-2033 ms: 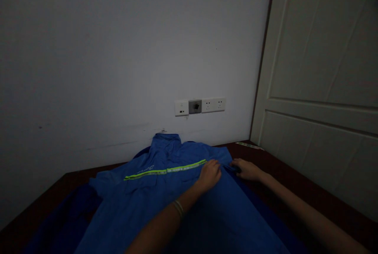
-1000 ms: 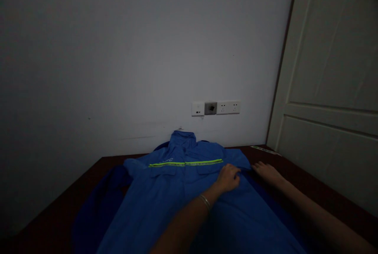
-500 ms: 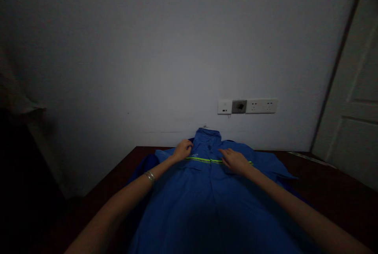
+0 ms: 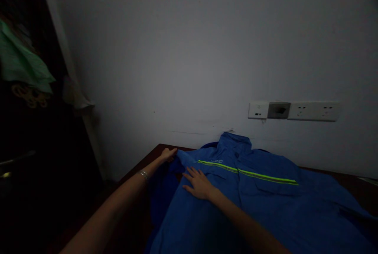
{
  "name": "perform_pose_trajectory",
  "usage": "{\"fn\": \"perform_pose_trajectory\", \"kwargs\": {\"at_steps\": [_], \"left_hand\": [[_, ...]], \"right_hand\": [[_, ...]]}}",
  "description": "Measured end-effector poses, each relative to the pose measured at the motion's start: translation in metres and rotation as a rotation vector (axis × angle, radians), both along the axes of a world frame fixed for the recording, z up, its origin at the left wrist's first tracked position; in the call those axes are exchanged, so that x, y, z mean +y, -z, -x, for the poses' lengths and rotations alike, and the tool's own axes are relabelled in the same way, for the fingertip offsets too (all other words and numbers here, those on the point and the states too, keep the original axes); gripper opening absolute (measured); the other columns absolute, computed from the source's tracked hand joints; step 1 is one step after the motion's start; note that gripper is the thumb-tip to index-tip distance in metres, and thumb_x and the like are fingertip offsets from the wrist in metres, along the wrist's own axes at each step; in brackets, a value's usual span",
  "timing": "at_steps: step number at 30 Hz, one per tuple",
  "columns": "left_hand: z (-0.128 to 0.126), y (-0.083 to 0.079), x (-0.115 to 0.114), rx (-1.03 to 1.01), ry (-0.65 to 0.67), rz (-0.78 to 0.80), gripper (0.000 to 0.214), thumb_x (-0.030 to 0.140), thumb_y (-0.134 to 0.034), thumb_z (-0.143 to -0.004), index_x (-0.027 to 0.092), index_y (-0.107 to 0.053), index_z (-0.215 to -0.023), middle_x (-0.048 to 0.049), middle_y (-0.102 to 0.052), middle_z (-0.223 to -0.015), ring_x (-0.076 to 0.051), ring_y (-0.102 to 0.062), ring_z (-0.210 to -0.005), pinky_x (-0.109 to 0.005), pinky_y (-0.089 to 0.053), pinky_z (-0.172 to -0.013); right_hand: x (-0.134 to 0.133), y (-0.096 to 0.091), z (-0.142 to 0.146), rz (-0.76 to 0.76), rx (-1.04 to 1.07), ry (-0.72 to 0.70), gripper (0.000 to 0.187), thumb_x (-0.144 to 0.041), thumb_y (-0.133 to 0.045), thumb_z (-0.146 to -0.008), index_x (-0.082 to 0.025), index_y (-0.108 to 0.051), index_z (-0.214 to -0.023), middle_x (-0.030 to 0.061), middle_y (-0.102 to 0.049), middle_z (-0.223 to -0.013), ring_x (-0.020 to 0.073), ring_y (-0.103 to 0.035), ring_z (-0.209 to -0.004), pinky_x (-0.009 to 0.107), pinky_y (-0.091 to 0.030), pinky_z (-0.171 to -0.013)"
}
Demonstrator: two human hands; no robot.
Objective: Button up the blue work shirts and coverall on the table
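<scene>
A blue jacket [image 4: 230,210] with a stand-up collar and a yellow-green reflective stripe across the chest lies spread front side up. At its left shoulder side, my left hand [image 4: 169,154] pinches the end of the short sleeve. My right hand [image 4: 198,184] rests on the chest below the stripe, fingers spread, holding nothing. Darker blue cloth [image 4: 163,191] hangs beneath the sleeve. A silvery bracelet [image 4: 144,175] circles my left wrist.
The dark reddish table [image 4: 147,157] meets a pale wall [image 4: 177,69]. Sockets and a switch plate [image 4: 313,111] are on the wall behind the collar. On the left stands a dark door [image 4: 53,147] with green cloth [image 4: 22,59] hanging beside it.
The view has turned left. My left hand has moved from beside the collar out to the sleeve end and grips it. My right hand has shifted left onto the chest, fingers now spread.
</scene>
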State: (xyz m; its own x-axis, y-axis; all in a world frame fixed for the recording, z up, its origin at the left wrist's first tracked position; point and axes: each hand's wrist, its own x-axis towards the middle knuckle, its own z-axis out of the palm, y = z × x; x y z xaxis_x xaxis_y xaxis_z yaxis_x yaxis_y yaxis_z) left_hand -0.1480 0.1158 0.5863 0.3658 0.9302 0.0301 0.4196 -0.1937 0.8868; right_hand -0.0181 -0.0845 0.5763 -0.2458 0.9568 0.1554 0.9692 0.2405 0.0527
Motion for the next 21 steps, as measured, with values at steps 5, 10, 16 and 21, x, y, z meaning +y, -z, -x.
{"fn": "perform_pose_trajectory", "kwargs": {"at_steps": [5, 10, 16, 21], "left_hand": [[-0.014, -0.003, -0.008, 0.008, -0.017, 0.102, 0.057, 0.064, -0.047, -0.066, 0.008, -0.056, -0.061, -0.0081, -0.052, -0.039, -0.02, -0.056, -0.044, -0.026, -0.043, -0.044], [-0.023, -0.008, -0.014, -0.041, 0.11, 0.277, 0.039, 0.046, -0.059, -0.067, 0.008, -0.056, -0.062, -0.0073, -0.054, -0.039, -0.018, -0.056, -0.043, -0.025, -0.045, -0.044], [-0.021, -0.01, -0.012, -0.129, 0.17, 0.294, 0.015, 0.019, -0.057, -0.071, 0.004, -0.055, -0.068, -0.0105, -0.059, -0.049, -0.02, -0.059, -0.047, -0.027, -0.048, -0.045], [-0.014, -0.014, -0.018, -0.293, 0.16, 0.216, 0.009, 0.017, -0.052, -0.077, 0.009, -0.053, -0.082, -0.0046, -0.062, -0.062, -0.013, -0.061, -0.055, -0.019, -0.049, -0.049]], "right_hand": [[-0.003, 0.016, 0.009, 0.019, 0.049, -0.019, 0.054, -0.05, -0.024, -0.084, -0.025, -0.033, -0.131, 0.011, -0.023, -0.14, 0.0273, -0.019, -0.128, 0.052, -0.015, -0.1], [-0.006, 0.012, 0.007, 0.033, 0.077, -0.039, 0.055, -0.049, -0.025, -0.085, -0.02, -0.035, -0.13, 0.0126, -0.028, -0.138, 0.0276, -0.022, -0.127, 0.051, -0.017, -0.101], [-0.005, -0.001, -0.004, -0.056, 0.077, -0.106, 0.043, -0.039, -0.033, -0.085, -0.02, -0.047, -0.121, 0.01, -0.044, -0.128, 0.0239, -0.036, -0.119, 0.043, -0.022, -0.101], [0.014, -0.024, -0.026, -0.24, 0.212, -0.06, 0.033, -0.022, -0.038, -0.081, -0.014, -0.055, -0.108, 0.0101, -0.058, -0.108, 0.0189, -0.051, -0.102, 0.032, -0.035, -0.092]]}}
